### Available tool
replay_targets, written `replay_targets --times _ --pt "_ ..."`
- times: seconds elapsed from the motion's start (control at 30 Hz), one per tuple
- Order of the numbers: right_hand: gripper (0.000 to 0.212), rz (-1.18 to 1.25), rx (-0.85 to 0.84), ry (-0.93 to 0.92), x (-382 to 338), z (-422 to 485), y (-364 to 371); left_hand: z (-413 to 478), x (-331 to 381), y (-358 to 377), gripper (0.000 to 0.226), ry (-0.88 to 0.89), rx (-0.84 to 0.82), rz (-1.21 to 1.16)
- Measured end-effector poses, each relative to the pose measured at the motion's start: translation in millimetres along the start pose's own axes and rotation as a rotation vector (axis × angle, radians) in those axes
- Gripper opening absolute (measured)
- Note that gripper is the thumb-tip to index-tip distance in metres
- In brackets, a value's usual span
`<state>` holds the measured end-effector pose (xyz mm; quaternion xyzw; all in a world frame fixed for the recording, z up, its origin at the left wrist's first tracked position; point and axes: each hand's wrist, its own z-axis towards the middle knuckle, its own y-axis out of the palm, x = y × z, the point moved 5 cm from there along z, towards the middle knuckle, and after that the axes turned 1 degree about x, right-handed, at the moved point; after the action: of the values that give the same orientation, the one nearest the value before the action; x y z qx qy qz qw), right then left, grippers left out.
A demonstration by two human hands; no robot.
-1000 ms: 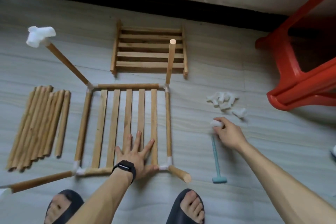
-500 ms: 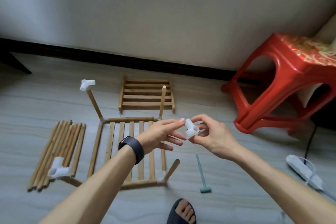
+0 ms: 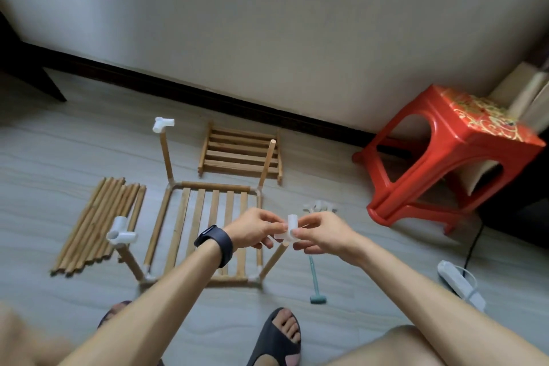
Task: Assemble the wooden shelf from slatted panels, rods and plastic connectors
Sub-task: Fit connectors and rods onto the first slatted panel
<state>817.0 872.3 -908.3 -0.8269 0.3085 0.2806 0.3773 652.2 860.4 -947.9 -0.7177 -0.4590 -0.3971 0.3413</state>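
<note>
A slatted wooden panel (image 3: 205, 217) lies flat on the floor with a rod standing up at each corner. White connectors cap the far left rod (image 3: 162, 124) and the near left rod (image 3: 121, 234); the far right rod (image 3: 266, 162) and near right rod (image 3: 274, 258) have bare tops. My left hand (image 3: 252, 227) and my right hand (image 3: 319, 233) both pinch one white plastic connector (image 3: 289, 227), just above the near right rod's top. A second slatted panel (image 3: 240, 151) lies beyond. Spare rods (image 3: 101, 223) lie in a bundle at the left.
A small pile of white connectors (image 3: 319, 206) sits right of the panel. A teal mallet (image 3: 315, 282) lies on the floor near my right foot. A red plastic stool (image 3: 451, 154) stands at the right, a white power strip (image 3: 460, 284) beside it. The wall is close behind.
My left hand left the panel and my right hand lifted a connector off the floor; both now hold it together, a little lower, close above the near right rod. The camera tilted up.
</note>
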Motion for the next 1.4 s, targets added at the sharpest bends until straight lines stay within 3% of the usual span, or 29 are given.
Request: replay_targets --times 0.27,0.63,1.03,1.4 --pt "0.023 -0.286 0.028 0.019 2 17 15 6 -21 3 0.030 0.000 0.067 0.108" --pt "0.022 -0.269 0.011 0.074 12 23 2 15 -25 14 0.040 0.005 0.041 0.066" --pt "0.026 -0.133 -0.068 0.065 18 26 3 13 -31 10 0.031 0.036 0.044 0.026" --pt "0.031 -0.248 -0.115 0.067 30 32 10 13 -41 13 0.026 0.008 0.052 0.124"
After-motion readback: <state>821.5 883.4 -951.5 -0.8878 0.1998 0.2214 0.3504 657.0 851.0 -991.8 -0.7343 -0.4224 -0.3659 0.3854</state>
